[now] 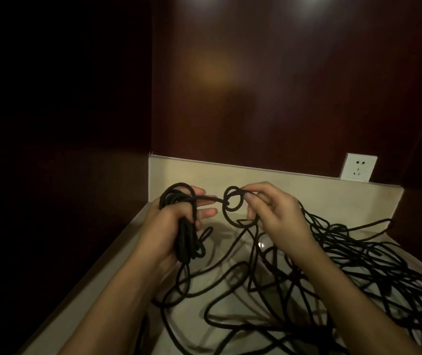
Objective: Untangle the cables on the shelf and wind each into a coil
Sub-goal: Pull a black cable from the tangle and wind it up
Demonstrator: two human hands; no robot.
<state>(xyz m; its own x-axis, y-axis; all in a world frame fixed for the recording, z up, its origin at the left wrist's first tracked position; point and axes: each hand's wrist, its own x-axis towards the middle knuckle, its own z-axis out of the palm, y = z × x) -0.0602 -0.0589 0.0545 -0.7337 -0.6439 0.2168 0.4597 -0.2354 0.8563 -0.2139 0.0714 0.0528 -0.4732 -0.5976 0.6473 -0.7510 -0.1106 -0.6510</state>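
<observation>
My left hand (pixel 176 221) is closed around a coil of black cable (pixel 188 242), with several loops hanging below the palm and arching over the fingers. One strand runs right from the coil to a small knotted loop (pixel 233 202). My right hand (pixel 272 210) pinches that loop with thumb and fingers, just above the shelf. A large tangle of black cable (pixel 353 257) sprawls over the pale shelf top (pixel 117 265), mostly under and to the right of my right forearm.
A white wall socket (pixel 358 167) sits on the low cream back rim (pixel 256 180) at the right. Dark wooden panels close off the back and left side. Loose cable loops reach to the near edge of the shelf.
</observation>
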